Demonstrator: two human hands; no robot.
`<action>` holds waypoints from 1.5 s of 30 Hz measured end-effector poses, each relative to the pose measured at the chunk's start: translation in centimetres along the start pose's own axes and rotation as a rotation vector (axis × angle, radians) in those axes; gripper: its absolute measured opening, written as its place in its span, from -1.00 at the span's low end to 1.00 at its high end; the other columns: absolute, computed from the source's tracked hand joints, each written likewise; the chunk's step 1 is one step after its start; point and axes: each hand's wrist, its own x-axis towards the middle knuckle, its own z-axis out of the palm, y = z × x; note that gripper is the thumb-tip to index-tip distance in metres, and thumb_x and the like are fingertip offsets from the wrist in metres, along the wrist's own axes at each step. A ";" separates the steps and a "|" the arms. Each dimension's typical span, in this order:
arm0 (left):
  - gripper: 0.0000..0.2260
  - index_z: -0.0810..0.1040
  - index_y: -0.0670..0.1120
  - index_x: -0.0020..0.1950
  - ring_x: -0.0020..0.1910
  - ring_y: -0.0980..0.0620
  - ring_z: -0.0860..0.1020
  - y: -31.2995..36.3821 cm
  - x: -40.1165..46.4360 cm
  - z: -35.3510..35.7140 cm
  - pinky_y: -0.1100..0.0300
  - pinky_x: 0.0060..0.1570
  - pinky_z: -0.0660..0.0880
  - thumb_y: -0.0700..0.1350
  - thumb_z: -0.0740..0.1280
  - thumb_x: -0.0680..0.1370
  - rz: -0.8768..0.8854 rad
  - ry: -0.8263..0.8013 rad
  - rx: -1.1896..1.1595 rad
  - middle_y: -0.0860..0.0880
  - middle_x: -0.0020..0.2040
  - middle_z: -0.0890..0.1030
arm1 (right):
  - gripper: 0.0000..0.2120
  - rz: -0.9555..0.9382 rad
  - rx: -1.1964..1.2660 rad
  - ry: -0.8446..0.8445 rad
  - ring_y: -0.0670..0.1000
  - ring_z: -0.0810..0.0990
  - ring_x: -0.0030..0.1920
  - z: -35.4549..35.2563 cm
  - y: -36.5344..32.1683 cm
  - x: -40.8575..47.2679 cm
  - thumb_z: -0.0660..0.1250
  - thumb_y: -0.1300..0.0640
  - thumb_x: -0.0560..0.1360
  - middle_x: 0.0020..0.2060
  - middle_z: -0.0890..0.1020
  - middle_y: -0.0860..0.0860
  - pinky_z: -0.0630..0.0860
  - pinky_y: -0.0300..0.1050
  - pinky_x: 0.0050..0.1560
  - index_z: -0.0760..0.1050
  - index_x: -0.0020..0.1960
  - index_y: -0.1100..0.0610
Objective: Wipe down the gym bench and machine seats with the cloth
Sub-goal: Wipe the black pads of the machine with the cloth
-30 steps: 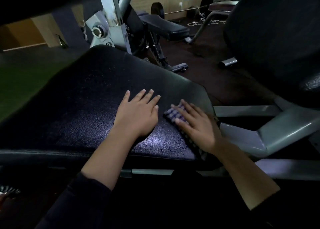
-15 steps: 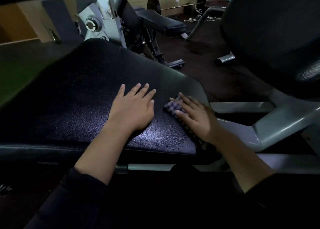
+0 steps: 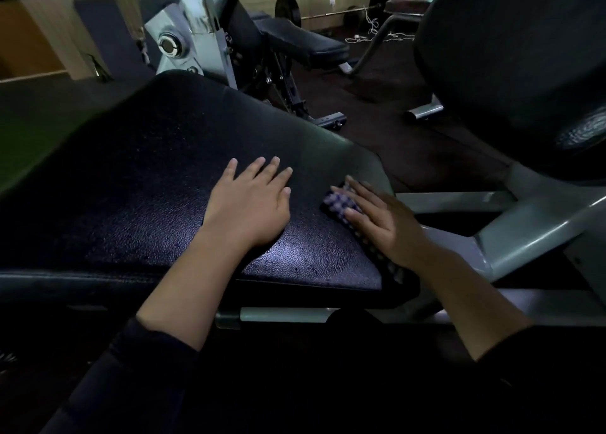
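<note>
Dim gym floor (image 3: pixel 377 128) surrounds one black textured vinyl seat pad (image 3: pixel 157 184); my left hand (image 3: pixel 249 204) lies flat on it, fingers straight, grasping nothing; my right hand (image 3: pixel 380 224) presses one folded blue-checked cloth (image 3: pixel 337 204) against the pad's right edge, fingers extended.

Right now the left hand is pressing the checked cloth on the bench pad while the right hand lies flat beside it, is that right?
Not quite, the hands are swapped. In the head view, the right hand presses the checked cloth on the bench pad, while the left hand lies flat beside it.
</note>
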 end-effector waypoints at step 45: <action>-0.49 -0.01 0.17 0.58 0.57 0.04 -0.11 0.8 1.8 0.4 -0.13 0.50 -0.21 0.21 -0.13 0.62 -0.069 0.015 0.004 0.07 0.60 -0.05 | -0.46 0.149 -0.029 -0.168 -0.13 -0.09 0.53 0.3 -1.6 3.6 -0.28 -0.44 0.35 0.52 -0.04 -0.29 -0.14 0.10 0.50 -0.12 0.34 -0.53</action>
